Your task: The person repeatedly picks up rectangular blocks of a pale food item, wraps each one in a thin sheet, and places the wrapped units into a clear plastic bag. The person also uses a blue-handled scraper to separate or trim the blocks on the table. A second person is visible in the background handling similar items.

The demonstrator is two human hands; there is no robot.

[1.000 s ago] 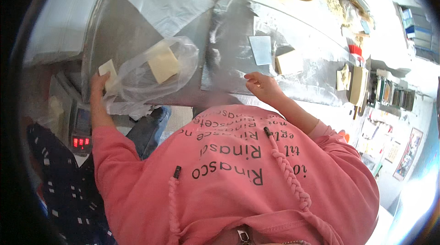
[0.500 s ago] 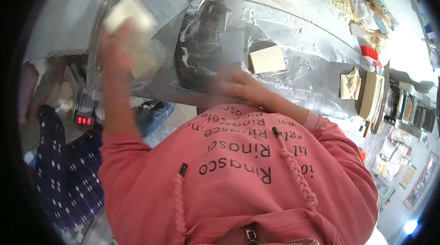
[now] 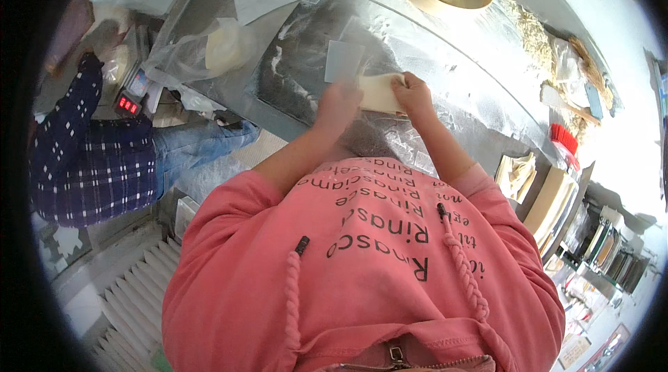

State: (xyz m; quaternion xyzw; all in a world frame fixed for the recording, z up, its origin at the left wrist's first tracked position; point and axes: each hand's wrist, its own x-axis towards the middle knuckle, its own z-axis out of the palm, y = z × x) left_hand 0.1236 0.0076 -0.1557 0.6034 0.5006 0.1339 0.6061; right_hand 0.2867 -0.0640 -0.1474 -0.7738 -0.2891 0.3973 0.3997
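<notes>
— Pale dough [image 3: 379,91] sits in our grip: left hand [image 3: 339,104] and right hand [image 3: 413,92] close on its two ends, above the floured steel table [image 3: 473,59].

— We seem to be stretching it; next likely needs an even pull.

A small scale's dark screen with red glowing digits [image 3: 128,104] sits far left; a clear plastic bag [image 3: 202,52] lies beside it.

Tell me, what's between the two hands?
In the head view, a pale slab of dough spans the gap: the right hand grips one end, the left hand meets the other.
</notes>
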